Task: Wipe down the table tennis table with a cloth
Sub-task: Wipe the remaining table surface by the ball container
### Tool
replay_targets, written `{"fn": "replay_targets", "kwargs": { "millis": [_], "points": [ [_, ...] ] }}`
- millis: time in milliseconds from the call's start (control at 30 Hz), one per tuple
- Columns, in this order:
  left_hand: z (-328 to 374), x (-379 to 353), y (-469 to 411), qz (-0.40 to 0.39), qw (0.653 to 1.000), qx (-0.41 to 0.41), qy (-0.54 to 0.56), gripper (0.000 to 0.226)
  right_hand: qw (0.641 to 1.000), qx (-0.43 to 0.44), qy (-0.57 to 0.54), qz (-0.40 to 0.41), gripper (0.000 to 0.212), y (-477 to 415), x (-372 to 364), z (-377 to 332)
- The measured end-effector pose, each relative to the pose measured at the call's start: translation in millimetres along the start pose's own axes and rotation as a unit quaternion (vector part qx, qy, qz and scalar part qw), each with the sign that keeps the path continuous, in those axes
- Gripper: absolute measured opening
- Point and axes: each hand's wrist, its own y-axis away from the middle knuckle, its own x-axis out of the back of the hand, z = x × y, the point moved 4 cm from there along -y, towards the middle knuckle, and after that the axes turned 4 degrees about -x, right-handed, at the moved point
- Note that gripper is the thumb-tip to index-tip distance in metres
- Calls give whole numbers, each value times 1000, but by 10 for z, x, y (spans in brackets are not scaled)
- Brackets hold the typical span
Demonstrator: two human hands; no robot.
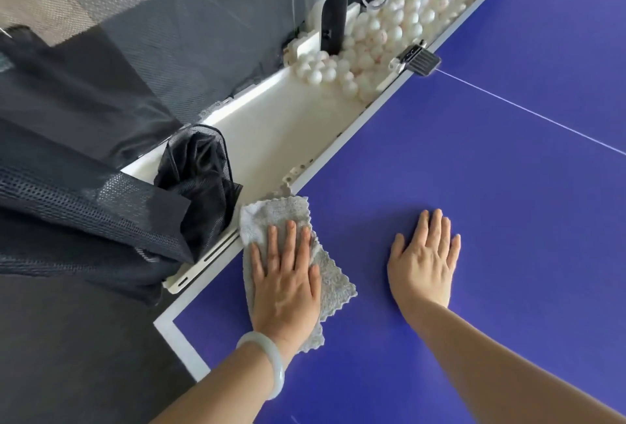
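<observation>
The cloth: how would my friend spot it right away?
Find the big blue table. Near its corner, the left hand presses flat on the cloth. It is the only grey, fluffy thing; the right hand lies on bare blue.

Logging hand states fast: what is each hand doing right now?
Left hand: open, pressing flat on the grey cloth.
Right hand: open, resting flat on the blue table, holding nothing.
</observation>
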Motion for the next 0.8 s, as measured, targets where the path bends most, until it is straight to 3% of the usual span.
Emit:
{"fn": "replay_targets", "kwargs": {
  "millis": [100, 233, 433, 800],
  "points": [
    [477, -100, -5, -10, 991, -127, 39, 59, 1000, 1, 2, -9, 68, 2, -13, 3],
    [709, -124, -665, -31, 986, -161, 39, 58, 1000, -4, -1, -8, 71, -11, -4, 17],
    [492, -99, -1141, -39, 997, -58, 35, 58, 1000, -1, 14, -7, 72, 1, 7, -8],
    [-521, -32, 403, -15, 989, 148, 27, 60, 1000, 7, -15, 2, 72, 30, 25, -16]
  ]
}}
